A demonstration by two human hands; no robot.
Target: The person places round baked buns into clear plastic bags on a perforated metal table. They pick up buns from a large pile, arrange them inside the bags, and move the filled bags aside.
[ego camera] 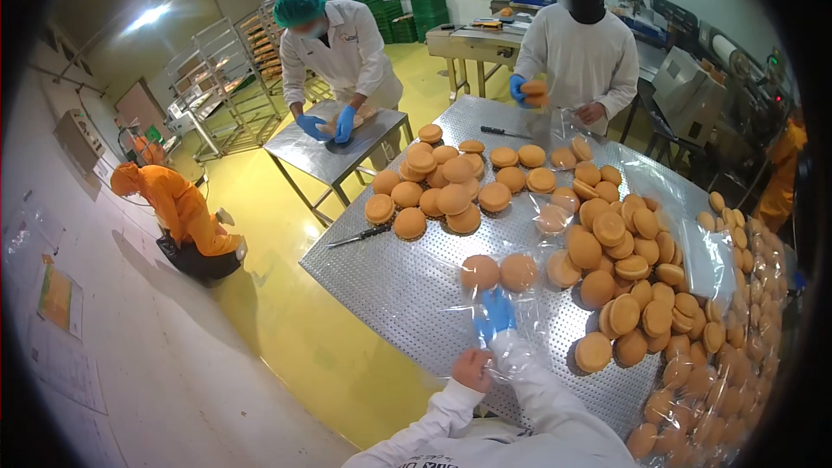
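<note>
My right hand (pixel 496 316), in a blue glove, reaches inside a clear plastic bag (pixel 530 312) over the perforated metal table (pixel 390 292). Just beyond its fingertips, two round golden buns (pixel 480 272) lie side by side in the bag. Blur and film hide how those fingers are set. Closer to my body, my bare left hand (pixel 472 369) grips the bag's mouth by my right wrist. A large heap of buns (pixel 611 260) covers the table to the right, and a smaller pile (pixel 448 182) sits farther back.
A knife (pixel 359 236) lies at the table's left edge; another knife (pixel 506 132) lies farther back. Flat plastic bags (pixel 708 260) rest on the right. Across the table a co-worker (pixel 578 58) holds buns. Another (pixel 341 58) works at a small side table (pixel 338 156). A person in orange (pixel 188 214) crouches left.
</note>
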